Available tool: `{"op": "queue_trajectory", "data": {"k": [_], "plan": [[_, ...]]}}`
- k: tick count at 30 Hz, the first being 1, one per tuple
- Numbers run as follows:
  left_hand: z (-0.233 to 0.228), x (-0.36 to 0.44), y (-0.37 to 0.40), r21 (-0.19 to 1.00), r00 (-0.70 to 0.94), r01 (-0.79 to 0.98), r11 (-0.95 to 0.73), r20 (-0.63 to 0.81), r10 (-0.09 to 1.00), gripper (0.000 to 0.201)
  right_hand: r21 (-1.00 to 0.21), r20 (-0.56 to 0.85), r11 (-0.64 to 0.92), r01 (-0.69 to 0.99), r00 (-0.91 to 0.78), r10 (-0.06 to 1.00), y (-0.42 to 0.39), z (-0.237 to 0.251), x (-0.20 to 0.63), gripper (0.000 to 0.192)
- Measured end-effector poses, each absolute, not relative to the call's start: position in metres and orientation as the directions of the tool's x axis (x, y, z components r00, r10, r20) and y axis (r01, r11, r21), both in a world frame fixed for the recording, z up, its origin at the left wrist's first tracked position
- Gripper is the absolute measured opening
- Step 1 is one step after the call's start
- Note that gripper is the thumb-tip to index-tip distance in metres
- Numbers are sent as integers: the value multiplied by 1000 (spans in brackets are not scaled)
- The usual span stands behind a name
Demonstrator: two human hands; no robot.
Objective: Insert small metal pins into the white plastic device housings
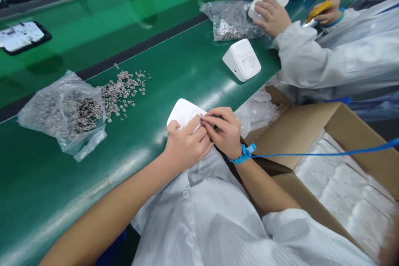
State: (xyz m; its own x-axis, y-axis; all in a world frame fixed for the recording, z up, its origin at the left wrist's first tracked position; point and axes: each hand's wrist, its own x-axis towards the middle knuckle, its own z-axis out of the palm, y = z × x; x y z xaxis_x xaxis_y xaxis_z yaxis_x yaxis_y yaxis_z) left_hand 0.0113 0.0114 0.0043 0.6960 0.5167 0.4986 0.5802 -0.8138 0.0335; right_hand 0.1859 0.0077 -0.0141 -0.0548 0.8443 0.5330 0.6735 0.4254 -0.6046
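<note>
A white plastic housing (183, 110) rests at the near edge of the green work surface, in front of my body. My left hand (188, 143) grips it, thumb on the near left side and index finger pressing on its face. The fingertips of my right hand (222, 129), pinched together, meet the housing's right part; whatever is between them is too small to make out. A blue wrist strap (243, 153) circles my right wrist. To the left, small metal pieces (120, 91) spill from a clear plastic bag (67, 112).
Another white housing (243, 60) stands farther right. Beyond it, a co-worker's hand (272, 16) holds a white housing near a second bag of metal pieces (233, 20). At my right, an open cardboard box (299, 141) holds wrapped white items. A blue cord (311, 154) crosses above it.
</note>
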Motion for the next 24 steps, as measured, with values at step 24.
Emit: {"op": "queue_trajectory", "data": {"k": [24], "plan": [[8,8,8,38,710,564,-825,488,509,34,-646,514,407,646,-26,858,5,-16,184,20]]}}
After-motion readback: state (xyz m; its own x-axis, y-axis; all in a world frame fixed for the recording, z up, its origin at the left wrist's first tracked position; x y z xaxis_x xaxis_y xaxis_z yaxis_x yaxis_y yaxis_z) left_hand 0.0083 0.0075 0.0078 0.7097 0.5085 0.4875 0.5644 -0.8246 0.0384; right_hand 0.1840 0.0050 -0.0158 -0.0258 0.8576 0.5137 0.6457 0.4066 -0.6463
